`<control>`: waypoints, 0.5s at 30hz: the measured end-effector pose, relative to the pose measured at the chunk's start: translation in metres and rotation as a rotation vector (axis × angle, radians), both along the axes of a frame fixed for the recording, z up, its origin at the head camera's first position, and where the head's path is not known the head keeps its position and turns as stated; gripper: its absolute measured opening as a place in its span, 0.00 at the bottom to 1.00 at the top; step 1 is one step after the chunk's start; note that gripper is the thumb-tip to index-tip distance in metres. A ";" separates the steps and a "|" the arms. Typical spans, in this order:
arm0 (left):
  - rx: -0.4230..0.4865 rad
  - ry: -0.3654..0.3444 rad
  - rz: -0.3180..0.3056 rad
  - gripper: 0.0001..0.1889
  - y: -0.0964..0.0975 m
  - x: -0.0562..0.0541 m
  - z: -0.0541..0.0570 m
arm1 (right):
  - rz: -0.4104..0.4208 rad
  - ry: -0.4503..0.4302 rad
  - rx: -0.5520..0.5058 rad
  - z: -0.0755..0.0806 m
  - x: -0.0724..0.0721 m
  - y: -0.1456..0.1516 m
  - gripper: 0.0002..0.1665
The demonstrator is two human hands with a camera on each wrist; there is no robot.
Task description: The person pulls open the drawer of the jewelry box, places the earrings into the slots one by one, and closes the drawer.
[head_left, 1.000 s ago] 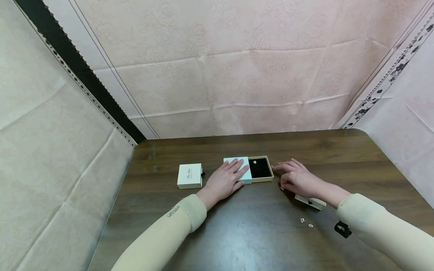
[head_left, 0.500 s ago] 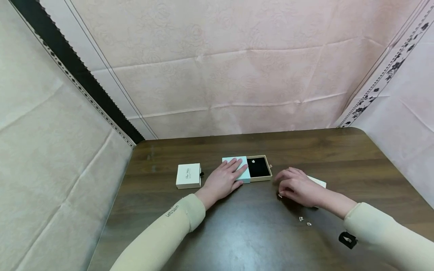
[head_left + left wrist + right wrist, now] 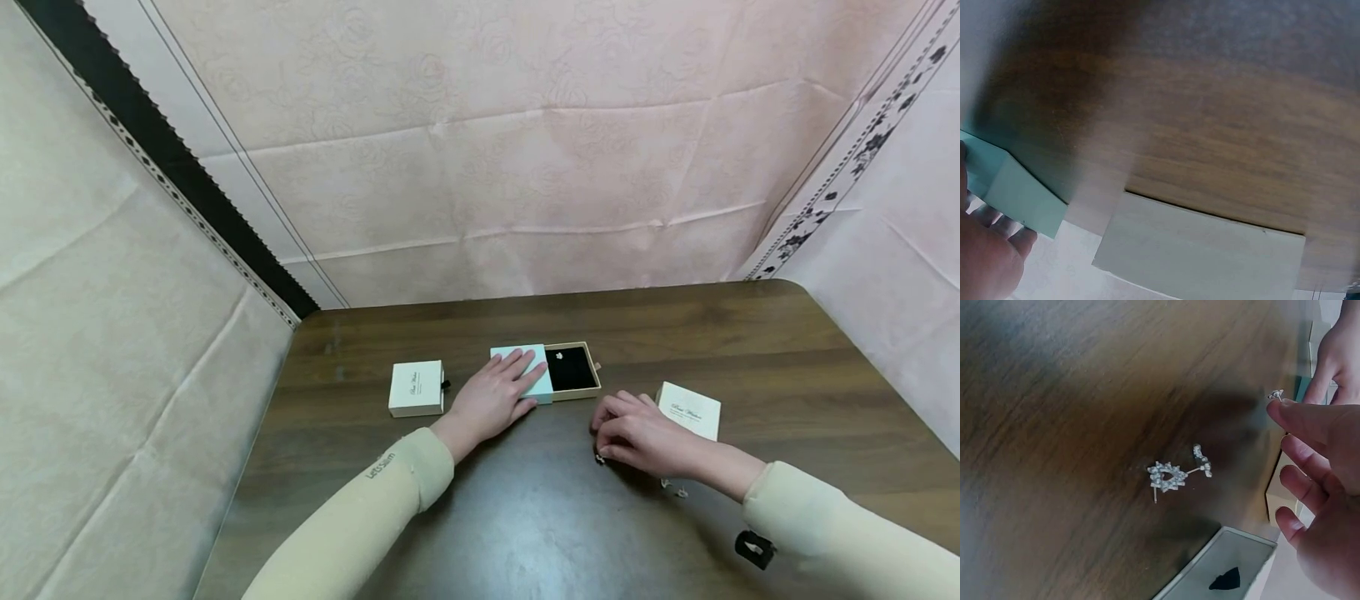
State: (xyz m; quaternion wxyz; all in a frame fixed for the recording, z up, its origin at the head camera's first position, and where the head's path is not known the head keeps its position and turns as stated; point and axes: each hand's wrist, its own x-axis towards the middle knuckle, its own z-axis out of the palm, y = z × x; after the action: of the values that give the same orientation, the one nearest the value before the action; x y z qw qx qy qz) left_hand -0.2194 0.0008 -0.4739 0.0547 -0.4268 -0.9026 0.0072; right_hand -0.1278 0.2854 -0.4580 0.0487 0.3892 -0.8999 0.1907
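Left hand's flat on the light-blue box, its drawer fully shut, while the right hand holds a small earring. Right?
Not quite: the drawer isn't shut. The head view shows it slid out to the right, exposing its black insert. The left hand is on the light-blue box, and the right hand holds a small earring.

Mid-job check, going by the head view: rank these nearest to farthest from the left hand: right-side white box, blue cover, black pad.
1. Blue cover: directly under the left hand, touching it.
2. Black pad: just right of the cover, inside the pulled-out drawer.
3. White box: farther right, partly hidden by the right hand.
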 end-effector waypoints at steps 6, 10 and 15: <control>0.003 0.004 -0.006 0.32 0.000 -0.001 0.000 | -0.021 -0.044 0.016 0.000 -0.003 -0.001 0.11; 0.004 0.008 -0.008 0.32 0.000 -0.001 0.000 | -0.041 -0.064 0.023 0.000 -0.004 0.000 0.13; -0.005 0.010 -0.005 0.32 0.000 -0.001 -0.001 | -0.062 -0.069 0.030 0.000 -0.007 0.001 0.14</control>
State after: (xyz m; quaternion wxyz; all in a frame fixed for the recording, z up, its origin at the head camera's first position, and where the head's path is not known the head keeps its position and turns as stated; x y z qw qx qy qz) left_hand -0.2207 0.0009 -0.4744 0.0582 -0.4292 -0.9013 0.0113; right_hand -0.1344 0.2868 -0.4580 0.0179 0.3552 -0.9154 0.1888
